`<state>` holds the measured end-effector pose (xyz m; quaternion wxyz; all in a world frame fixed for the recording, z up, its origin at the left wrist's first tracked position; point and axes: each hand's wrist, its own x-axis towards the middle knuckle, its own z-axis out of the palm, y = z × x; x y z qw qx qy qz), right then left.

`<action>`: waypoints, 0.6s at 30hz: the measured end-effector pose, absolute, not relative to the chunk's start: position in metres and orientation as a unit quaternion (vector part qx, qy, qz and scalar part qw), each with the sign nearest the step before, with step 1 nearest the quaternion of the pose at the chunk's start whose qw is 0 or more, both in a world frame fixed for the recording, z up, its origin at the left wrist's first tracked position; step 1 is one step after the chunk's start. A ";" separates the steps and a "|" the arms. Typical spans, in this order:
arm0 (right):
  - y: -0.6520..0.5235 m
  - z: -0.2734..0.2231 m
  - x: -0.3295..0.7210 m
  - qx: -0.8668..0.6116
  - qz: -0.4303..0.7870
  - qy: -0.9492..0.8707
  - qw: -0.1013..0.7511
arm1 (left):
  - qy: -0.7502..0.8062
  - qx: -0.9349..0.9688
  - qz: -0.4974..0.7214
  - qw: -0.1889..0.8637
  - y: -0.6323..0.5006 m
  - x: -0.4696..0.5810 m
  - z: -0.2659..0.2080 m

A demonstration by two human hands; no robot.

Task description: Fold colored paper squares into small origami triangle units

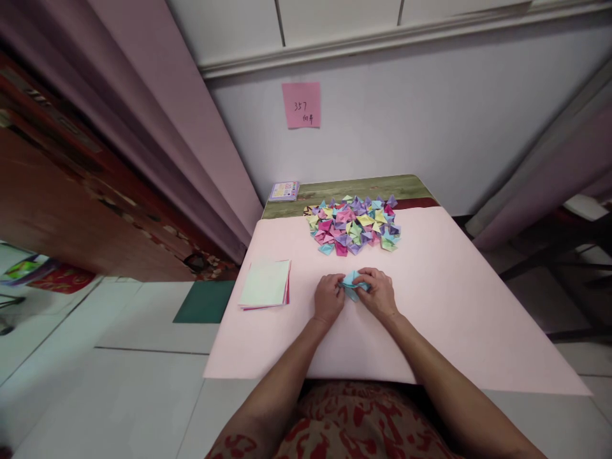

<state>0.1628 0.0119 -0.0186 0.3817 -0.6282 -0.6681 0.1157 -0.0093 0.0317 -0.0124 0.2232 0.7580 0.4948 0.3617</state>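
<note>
A light blue origami paper (352,278), partly folded, is between my two hands just over the pink table cover. My left hand (329,296) pinches its left side with closed fingers. On the right side, my right hand (379,292) grips the paper between thumb and fingers. Parts of the folds are hidden behind my fingertips. Beyond my hands lies a pile of folded origami pieces (352,224) in pink, purple, yellow, green and blue. Left of my left hand is a stack of square paper sheets (265,284), pale green on top.
The pink cover (459,299) lies over the table, whose wood-patterned far end (363,186) shows. A purple-and-white packet (284,190) rests at the back left corner. Behind stands a wall with a pink note (301,105). A curtain (191,140) hangs at the left.
</note>
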 end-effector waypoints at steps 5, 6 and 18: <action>0.006 -0.015 0.162 -0.618 0.076 -0.682 0.383 | 0.492 0.762 0.365 0.210 0.031 -0.008 -0.012; 0.005 -0.015 0.162 -0.614 0.076 -0.688 0.380 | 0.493 0.761 0.364 0.210 0.031 -0.008 -0.012; 0.012 -0.014 0.163 -0.646 0.162 -0.669 0.331 | 0.571 0.741 0.320 0.149 0.028 -0.007 -0.004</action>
